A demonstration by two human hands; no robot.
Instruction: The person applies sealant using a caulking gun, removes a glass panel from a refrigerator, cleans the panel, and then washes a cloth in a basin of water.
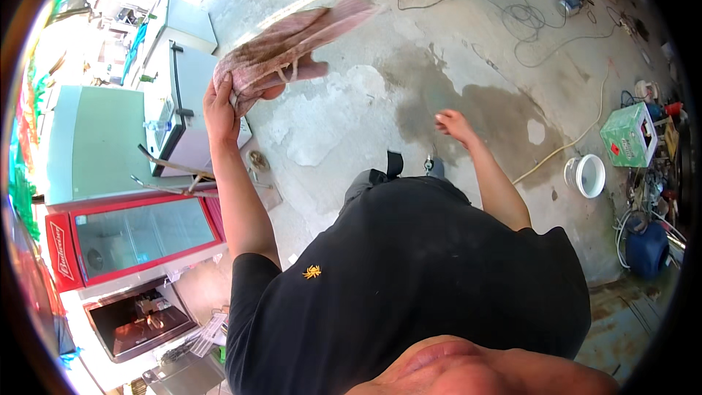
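Observation:
Raised at the upper left, my left hand (222, 111) is closed on one end of a pinkish-brown rag (274, 51). The rag is bunched near my fingers and its far end flares out to the right, smeared by motion. My right hand (455, 126) hangs in the air over the wet patch of floor, right of my body. Its fingers are loosely curled, and nothing shows in them. The two hands are well apart.
A red-framed glass-door fridge (146, 232) and pale green cabinet (95, 143) stand left, beside a metal-handled trolley (191, 175). Right are a white bucket (585, 175), green box (627, 137), blue jug (646, 250) and yellowish hose (559, 152). Cables (523, 18) lie across the far concrete floor.

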